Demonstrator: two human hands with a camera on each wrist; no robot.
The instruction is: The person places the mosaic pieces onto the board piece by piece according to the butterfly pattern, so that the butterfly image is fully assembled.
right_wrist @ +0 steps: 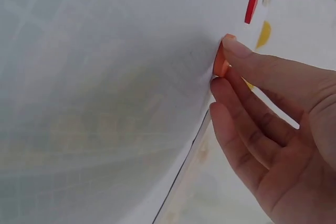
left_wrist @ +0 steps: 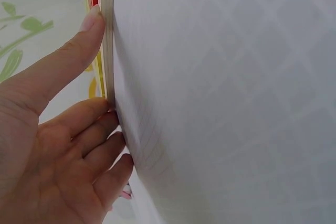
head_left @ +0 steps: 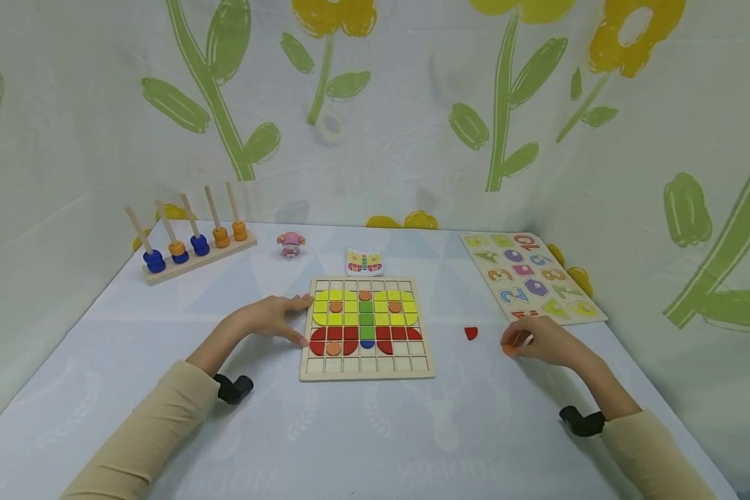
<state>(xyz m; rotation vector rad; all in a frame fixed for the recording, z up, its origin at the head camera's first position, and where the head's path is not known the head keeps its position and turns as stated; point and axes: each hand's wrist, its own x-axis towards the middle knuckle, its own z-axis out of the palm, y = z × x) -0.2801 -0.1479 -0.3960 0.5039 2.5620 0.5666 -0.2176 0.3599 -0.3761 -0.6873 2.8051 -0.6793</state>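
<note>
A wooden grid board [head_left: 367,369] lies mid-table, with yellow, red, green, orange and blue pieces laid in a butterfly pattern. Thumb and fingers of my left hand [head_left: 270,318] touch the board's left edge; the left wrist view shows the thumb tip against the board's side [left_wrist: 108,40]. To the right, my right hand [head_left: 546,340] pinches an orange round piece [right_wrist: 220,61] between thumb and fingertips, low over the tabletop. Between that hand and the board lies a loose red wedge-shaped piece [head_left: 471,333].
Behind the board stands a small butterfly pattern card [head_left: 364,262], with a pink figurine [head_left: 291,244] to its left. A wooden peg stand [head_left: 200,259] with blue and orange beads is at the back left. A number-and-shape board [head_left: 525,278] lies at the back right.
</note>
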